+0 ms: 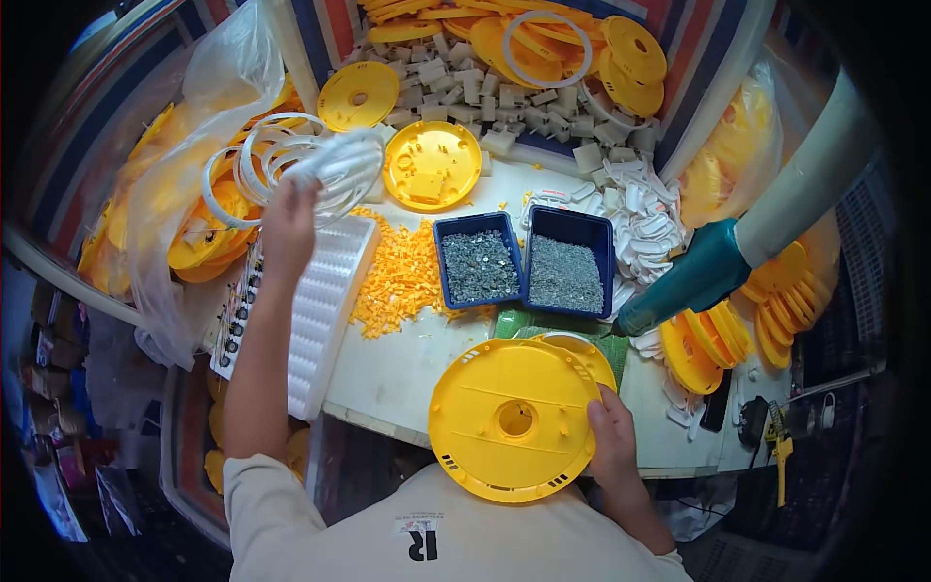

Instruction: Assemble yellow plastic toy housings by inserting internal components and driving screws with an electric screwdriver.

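Note:
My right hand [613, 436] grips a round yellow plastic disc [475, 417] by its right edge, low in front of my chest. The disc faces up with a hole at its centre, and a second yellow disc [593, 361] shows partly behind it. At the far left my left hand [289, 228] is raised, its fingers blurred by motion. They appear closed on thin white plastic rings [344, 175], which are smeared too. Below that hand lies a white ribbed tray [330, 310], beside a pile of small orange-yellow pieces [393, 276].
Two blue bins of small metal parts, left [438, 262] and right [609, 257], stand mid-table. A yellow disc [433, 165] with posts lies behind them. A green tool [684, 276] on a pale arm slants in from the right. White parts [645, 223] and stacked yellow discs [703, 344] lie nearby.

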Available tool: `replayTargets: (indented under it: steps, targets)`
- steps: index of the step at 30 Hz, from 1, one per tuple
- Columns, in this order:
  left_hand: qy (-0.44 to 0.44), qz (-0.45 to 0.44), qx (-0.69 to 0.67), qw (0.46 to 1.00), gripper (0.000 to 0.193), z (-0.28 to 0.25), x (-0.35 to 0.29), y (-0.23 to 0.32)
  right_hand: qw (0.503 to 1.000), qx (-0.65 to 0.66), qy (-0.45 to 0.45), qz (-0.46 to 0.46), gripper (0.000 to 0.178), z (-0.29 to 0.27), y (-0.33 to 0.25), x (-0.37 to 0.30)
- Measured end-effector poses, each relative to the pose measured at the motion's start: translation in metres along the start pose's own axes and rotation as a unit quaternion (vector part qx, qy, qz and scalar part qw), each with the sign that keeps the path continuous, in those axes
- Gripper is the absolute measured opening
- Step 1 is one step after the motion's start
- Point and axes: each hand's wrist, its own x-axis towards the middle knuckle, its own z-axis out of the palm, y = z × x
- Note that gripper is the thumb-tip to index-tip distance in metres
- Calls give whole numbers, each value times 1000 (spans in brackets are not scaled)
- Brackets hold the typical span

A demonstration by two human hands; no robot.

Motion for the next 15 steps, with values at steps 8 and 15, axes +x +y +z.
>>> replayTargets:
  steps: [8,15]
  targets:
    - [22,-106,-354,929,23,-3,-2,69,1000,12,23,-2,40,4,5,9]
    - [-266,411,150,859,28,17,-149,167,994,98,36,28,42,11,17,24]
